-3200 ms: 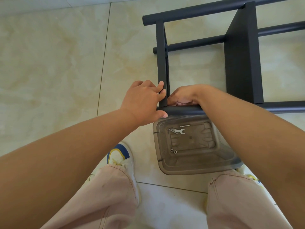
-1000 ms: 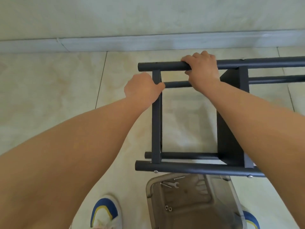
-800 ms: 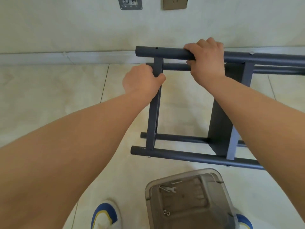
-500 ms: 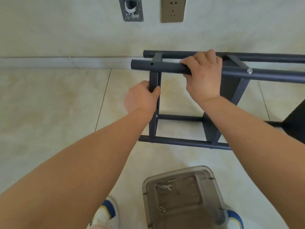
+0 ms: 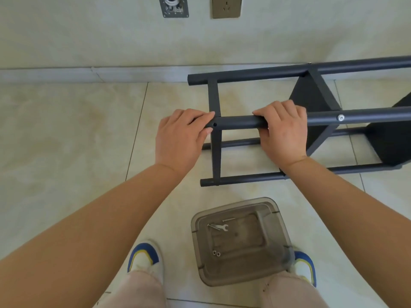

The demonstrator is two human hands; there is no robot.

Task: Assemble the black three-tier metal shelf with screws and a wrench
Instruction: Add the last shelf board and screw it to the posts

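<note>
Steadying the shelf (image 5: 311, 101) on its side on the floor, I am curling my right hand (image 5: 283, 130) round the top pole (image 5: 240, 122) while my left hand (image 5: 180, 136) is pinching its end beside an unfilled screw hole (image 5: 214, 124); I am judging it best to stop it rolling before reaching for the wrench (image 5: 220, 227) in the tub (image 5: 278, 210)

- No text, label, brand, number or sign can be read anywhere in the head view.
- The wall socket plate (image 5: 226, 7) and the metal wall plate (image 5: 174, 7) carry no legible marking.
- The black shelf frame (image 5: 240, 121) and the clear plastic bin (image 5: 279, 258) show no lettering.
</note>
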